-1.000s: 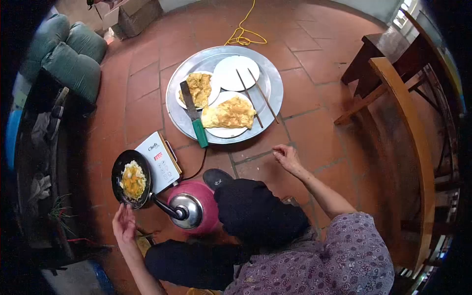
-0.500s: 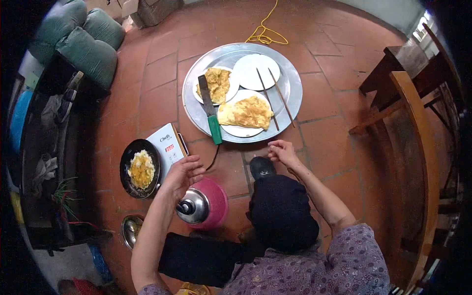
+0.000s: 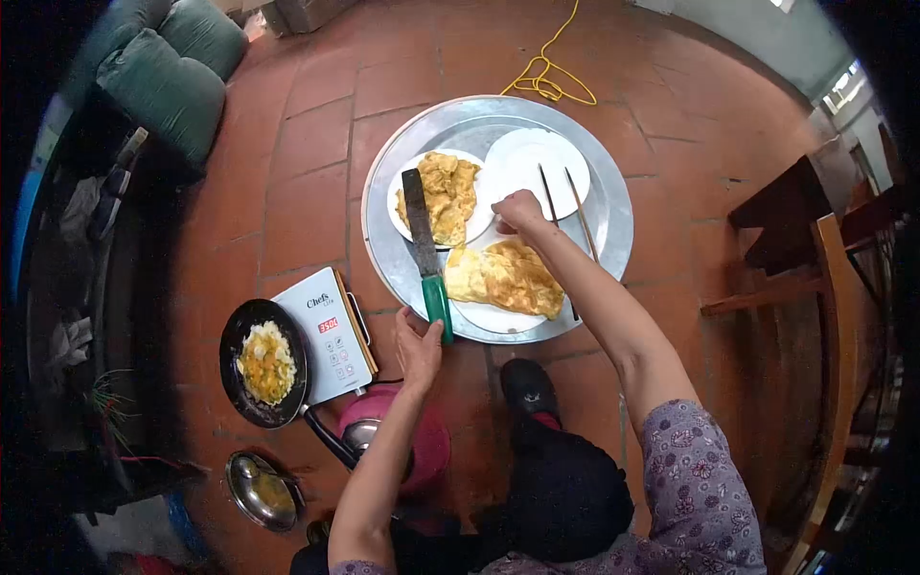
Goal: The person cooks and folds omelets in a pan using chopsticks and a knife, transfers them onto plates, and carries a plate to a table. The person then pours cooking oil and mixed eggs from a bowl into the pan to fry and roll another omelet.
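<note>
My left hand (image 3: 419, 347) is at the tray's near edge, beside the green handle of a wide-bladed spatula (image 3: 434, 302), fingers apart and holding nothing that shows. My right hand (image 3: 518, 212) is curled over the round metal tray (image 3: 379, 244), between the plates; whatever its fingers hold, if anything, is hidden. Just below it a folded omelette (image 3: 506, 276) lies on a plate. Another cooked egg piece (image 3: 447, 196) sits on the left plate, partly under the spatula blade. Two chopsticks (image 3: 581, 214) rest across the white empty plate (image 3: 537, 163) at the right.
A black pan (image 3: 230, 369) with egg sits on the left part of a white cooker (image 3: 331, 335). Near me are a pink pot (image 3: 431, 450) with a metal lid and a metal bowl (image 3: 264, 491). A wooden bench (image 3: 834, 316) stands right, green cushions (image 3: 168, 86) upper left.
Both hands have moved toward the tray: my right hand reached forward over the plates, and my left hand went from beside the pan to the spatula handle. The view has shifted.
</note>
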Motion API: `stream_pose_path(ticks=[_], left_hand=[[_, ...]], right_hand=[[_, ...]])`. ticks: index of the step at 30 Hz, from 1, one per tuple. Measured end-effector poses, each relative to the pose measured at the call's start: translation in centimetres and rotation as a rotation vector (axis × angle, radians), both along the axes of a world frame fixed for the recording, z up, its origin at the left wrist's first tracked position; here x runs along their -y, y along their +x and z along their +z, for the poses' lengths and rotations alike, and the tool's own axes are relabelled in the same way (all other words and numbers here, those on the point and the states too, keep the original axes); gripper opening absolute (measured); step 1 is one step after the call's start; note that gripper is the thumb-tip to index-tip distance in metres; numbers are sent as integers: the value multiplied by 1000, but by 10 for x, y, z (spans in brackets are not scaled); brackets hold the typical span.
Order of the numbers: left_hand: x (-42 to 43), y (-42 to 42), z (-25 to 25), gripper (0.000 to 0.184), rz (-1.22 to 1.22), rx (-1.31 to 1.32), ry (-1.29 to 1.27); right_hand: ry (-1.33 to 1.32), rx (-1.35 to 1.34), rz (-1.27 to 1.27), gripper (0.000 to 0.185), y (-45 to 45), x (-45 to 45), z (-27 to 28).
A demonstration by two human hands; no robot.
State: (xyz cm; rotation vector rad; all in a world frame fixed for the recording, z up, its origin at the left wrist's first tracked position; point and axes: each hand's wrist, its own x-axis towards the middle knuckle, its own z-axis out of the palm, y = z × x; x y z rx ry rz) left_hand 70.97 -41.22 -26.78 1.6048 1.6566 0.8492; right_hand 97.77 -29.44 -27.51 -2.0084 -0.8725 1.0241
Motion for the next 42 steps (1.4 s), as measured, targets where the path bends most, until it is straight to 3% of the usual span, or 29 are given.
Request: stream_pose_path(ticks=[3,7,10,12,15,18,22,27,29,31,34,36,38,40,42], left_hand=[[-7,6,5,52,-39,-18,-159],[-16,8,-30,48,-65,33,-154],[-19,7,-25,44,-85,-32,-167],[-19,5,-15,43,-97,-61,-175],[-16,2,4,32,99,438,-387],[-14,-5,3,30,81,460,-273],[-12,-6,10,30,132,618,-231],[-15,-9,17,33,105,676,-276],[-13,-9,9,33,75,719,-288],[-9,-1,3,34,125,764,-302],[-8,6,0,37,142,698,-267],[-3,11,31,38,90,738,-305],[0,21,45,39,35,570,-183],[6,50,69,40,65,548,-141],[17,80,90,40,90,541,-129]], right_hand=[[-61,2,-40,14,-3,-19,-20],[-72,40,-133,17,-10,-20,-15],[-87,-163,-217,17,-19,-12,8],[-74,-141,-139,17,-14,-13,3],[-42,-89,8,15,-2,-16,-18],[226,-228,-118,16,-2,-26,-49],[305,-116,-82,17,-5,-19,-46],[355,-52,-137,20,3,6,-14],[274,113,-130,21,14,22,4],[411,-189,-288,21,22,43,16],[456,-98,-332,20,56,89,52],[450,-453,-371,19,63,141,127],[543,-506,-393,19,101,196,163],[676,-581,-390,17,153,259,181],[637,-568,-435,17,204,319,197]])
